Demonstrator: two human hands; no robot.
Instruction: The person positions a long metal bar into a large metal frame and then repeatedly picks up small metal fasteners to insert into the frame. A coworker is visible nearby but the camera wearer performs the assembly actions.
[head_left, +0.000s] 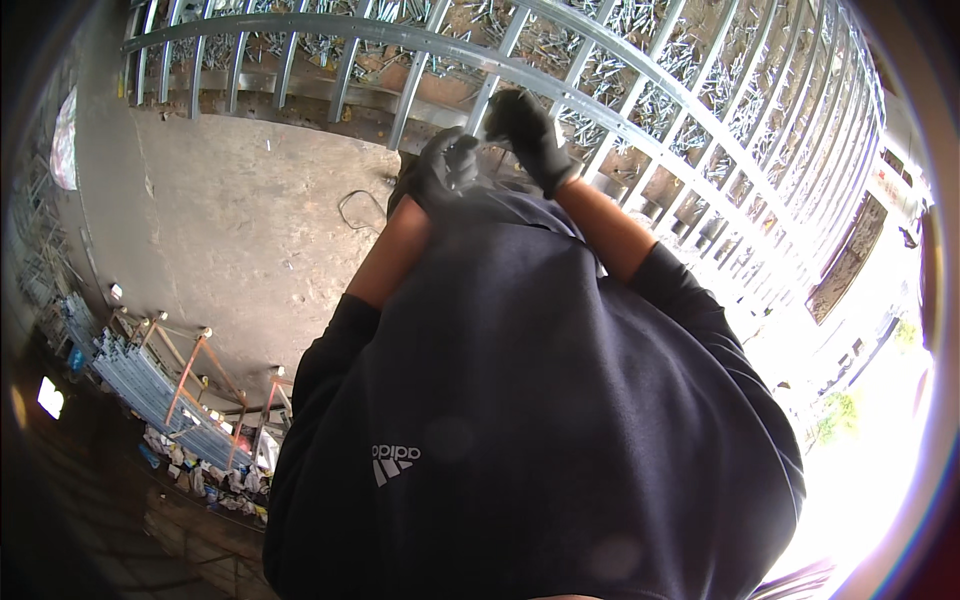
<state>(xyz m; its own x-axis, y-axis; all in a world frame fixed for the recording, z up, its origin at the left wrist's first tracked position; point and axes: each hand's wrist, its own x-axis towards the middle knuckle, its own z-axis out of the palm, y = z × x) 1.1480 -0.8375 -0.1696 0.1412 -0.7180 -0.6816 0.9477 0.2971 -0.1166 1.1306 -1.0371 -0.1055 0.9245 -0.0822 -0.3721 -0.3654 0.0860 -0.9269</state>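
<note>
Both hands wear dark grey work gloves and are close together in front of my body, at the near side of a galvanised steel frame [420, 45] made of long rails with many crossbars. My left hand [445, 170] has its fingers curled in, and its fingertips are blurred. Slightly farther forward, my right hand [528, 138] is also curled, its fingers overlapping a near rail in the picture. Whether it touches that metal, I cannot tell. What either hand holds, if anything, is too small or hidden to name.
Heaps of small shiny metal pieces [620, 95] lie beneath and between the crossbars. A thin dark loop of cord [360, 208] lies on the concrete floor [240, 220]. At the left, long grey metal profiles [165, 375] are stacked by a rusty orange rack [190, 370], with litter [200, 480] below.
</note>
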